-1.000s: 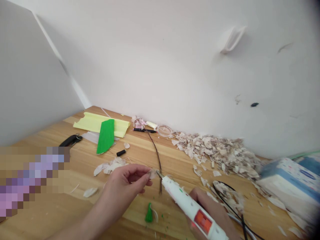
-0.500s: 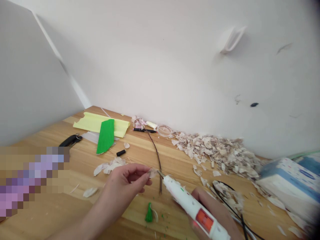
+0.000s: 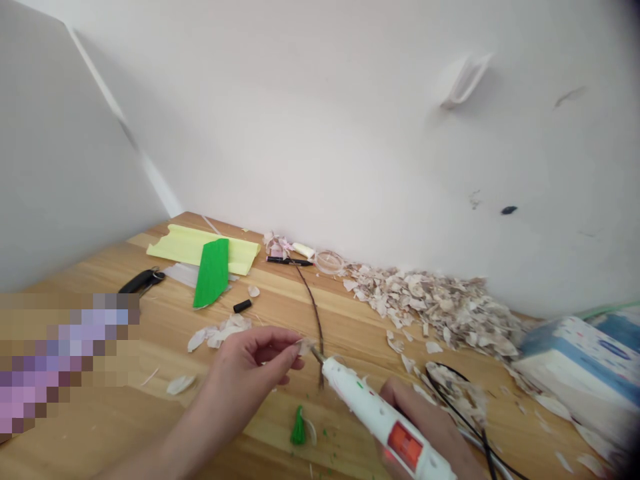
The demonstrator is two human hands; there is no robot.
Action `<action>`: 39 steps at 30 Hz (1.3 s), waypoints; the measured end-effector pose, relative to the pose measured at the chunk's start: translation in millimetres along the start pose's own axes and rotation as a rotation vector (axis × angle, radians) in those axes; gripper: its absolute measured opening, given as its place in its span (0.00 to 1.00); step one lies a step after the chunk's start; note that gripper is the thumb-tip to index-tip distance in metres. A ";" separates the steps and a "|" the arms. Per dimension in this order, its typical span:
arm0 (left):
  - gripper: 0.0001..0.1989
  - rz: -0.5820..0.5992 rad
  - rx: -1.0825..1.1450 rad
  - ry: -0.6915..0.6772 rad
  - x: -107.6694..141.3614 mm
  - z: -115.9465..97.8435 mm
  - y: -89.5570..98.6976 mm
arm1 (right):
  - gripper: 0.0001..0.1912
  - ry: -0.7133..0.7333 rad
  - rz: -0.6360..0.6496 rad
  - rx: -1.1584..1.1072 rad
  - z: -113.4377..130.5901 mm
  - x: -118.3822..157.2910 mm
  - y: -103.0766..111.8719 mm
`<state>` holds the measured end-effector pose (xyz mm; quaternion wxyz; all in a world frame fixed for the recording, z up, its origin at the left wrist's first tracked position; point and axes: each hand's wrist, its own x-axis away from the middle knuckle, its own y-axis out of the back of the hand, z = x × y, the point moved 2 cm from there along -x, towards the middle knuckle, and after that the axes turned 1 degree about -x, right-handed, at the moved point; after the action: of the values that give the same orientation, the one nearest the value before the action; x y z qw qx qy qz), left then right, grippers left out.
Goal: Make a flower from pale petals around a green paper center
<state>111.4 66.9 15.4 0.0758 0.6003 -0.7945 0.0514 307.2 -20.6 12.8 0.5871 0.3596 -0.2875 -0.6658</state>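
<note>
My left hand [image 3: 255,373] pinches a small, thin, pale petal [image 3: 307,346] between thumb and fingertips. A white hot glue gun [image 3: 367,403] with an orange-red switch is gripped in my right hand [image 3: 425,420]. Its metal nozzle meets or nearly meets the petal's edge; exact contact is too small to make out. Below the petal, a small green tassel-like piece [image 3: 299,428] lies on the wooden table [image 3: 240,460]. Behind my hands runs a thin dark twig [image 3: 313,300]. Loose whitish petals [image 3: 227,330] lie just beyond my left hand.
Dried petals [image 3: 430,300] are heaped along the wall. Green paper [image 3: 212,273] overlaps yellow paper [image 3: 180,244]. A black marker [image 3: 290,261], its cap [image 3: 243,306], a clear tape roll [image 3: 330,261] and keys [image 3: 143,280] lie around. At right are a black cable [image 3: 453,408] and tissue pack [image 3: 583,363].
The glue gun in my right hand has shifted slightly left and down, bringing its nozzle closer in over the petal. My left hand stays nearly still.
</note>
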 end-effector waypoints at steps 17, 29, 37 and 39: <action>0.09 -0.040 0.048 0.017 -1.5 -8.0 8.7 | 0.04 0.040 -0.019 0.231 -22.6 -15.6 1.7; 0.08 -0.005 0.080 0.077 -9.0 -19.1 19.1 | 0.22 0.092 0.114 0.343 -69.5 -27.2 1.4; 0.12 0.095 0.059 0.101 -5.9 -16.3 14.6 | 0.15 0.376 0.229 0.171 -7.7 -20.7 -14.7; 0.12 0.106 0.064 0.109 -5.3 -16.3 13.1 | 0.18 0.450 0.332 0.160 9.9 -20.9 -30.4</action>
<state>101.2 78.3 30.6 0.0970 0.5557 -0.8179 0.1133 282.8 4.1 -3.0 0.7068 0.4913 -0.2567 -0.4395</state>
